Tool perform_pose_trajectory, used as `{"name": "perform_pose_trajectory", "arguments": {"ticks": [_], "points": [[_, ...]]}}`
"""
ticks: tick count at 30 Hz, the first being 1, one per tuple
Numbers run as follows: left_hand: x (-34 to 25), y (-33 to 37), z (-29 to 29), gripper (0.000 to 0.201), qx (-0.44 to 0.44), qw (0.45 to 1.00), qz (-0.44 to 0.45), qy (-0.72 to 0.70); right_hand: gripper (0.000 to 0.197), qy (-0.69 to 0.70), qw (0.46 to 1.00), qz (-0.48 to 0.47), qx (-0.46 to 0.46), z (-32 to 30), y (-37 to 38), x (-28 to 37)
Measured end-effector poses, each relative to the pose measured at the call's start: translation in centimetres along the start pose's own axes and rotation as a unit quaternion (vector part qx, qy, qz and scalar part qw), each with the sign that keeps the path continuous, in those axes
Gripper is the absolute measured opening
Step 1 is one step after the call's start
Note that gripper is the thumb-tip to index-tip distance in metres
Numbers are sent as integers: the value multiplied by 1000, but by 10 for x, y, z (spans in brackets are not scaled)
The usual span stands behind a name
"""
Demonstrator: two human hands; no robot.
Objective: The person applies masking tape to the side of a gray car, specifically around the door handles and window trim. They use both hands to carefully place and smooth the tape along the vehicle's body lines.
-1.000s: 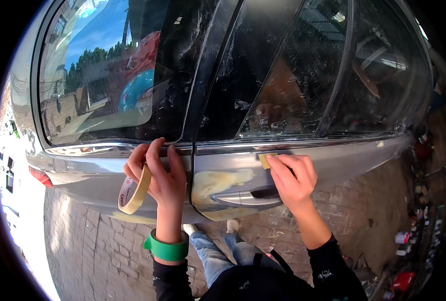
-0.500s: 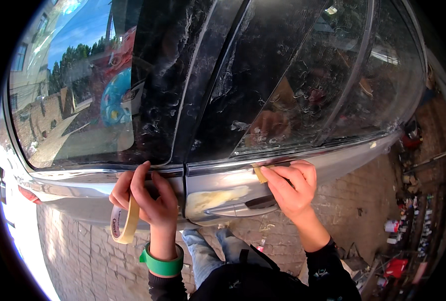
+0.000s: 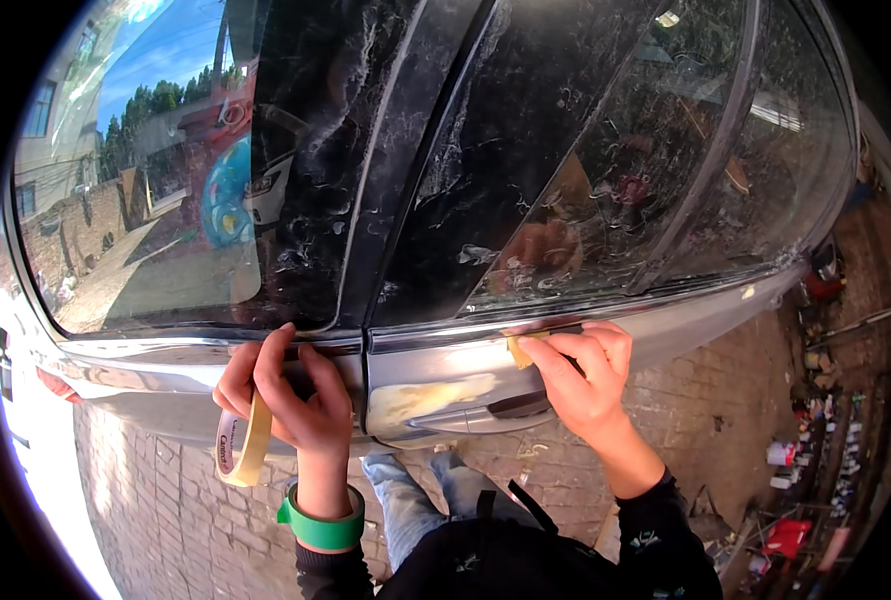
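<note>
Below, brick paving [image 3: 165, 490], silver car door [image 3: 455, 362] (cream patch [image 3: 425, 398]) — clutter [image 3: 837, 455] rightward.

Bright daylight at left — dimmer toward the right.
The left rim burns out to white, reflections glare on the glass [image 3: 180, 215], sunlight streaks the paving [image 3: 155, 480], the door [image 3: 443, 364] gleams softly; fisheye bends straight edges — corners fall black.

Daylight [image 3: 50, 480] glares left of the brick-paved floor [image 3: 175, 490].
</note>
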State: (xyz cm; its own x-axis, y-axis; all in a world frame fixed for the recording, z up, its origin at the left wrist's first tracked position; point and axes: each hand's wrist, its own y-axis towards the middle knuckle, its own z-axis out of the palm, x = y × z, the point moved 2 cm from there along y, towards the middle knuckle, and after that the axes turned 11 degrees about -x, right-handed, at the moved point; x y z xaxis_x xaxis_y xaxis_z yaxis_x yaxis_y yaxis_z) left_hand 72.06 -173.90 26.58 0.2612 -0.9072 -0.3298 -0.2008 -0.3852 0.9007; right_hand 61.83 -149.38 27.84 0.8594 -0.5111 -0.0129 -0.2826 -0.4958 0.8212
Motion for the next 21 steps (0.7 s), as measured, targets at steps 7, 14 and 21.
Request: {"name": "perform_pose_trajectory", "arguments": {"ticks": [7,14,21], "points": [[1,0,0,25,-1,1000,-2,-5,33,10,1000,16,13,4,2,5],[0,2,0,25,-3,1000,1,-6,33,24,999,13,21,8,10,12],[0,1,1,25,-5,1000,-2,-12,34,-10,1000,15,7,5,1,8]]}}
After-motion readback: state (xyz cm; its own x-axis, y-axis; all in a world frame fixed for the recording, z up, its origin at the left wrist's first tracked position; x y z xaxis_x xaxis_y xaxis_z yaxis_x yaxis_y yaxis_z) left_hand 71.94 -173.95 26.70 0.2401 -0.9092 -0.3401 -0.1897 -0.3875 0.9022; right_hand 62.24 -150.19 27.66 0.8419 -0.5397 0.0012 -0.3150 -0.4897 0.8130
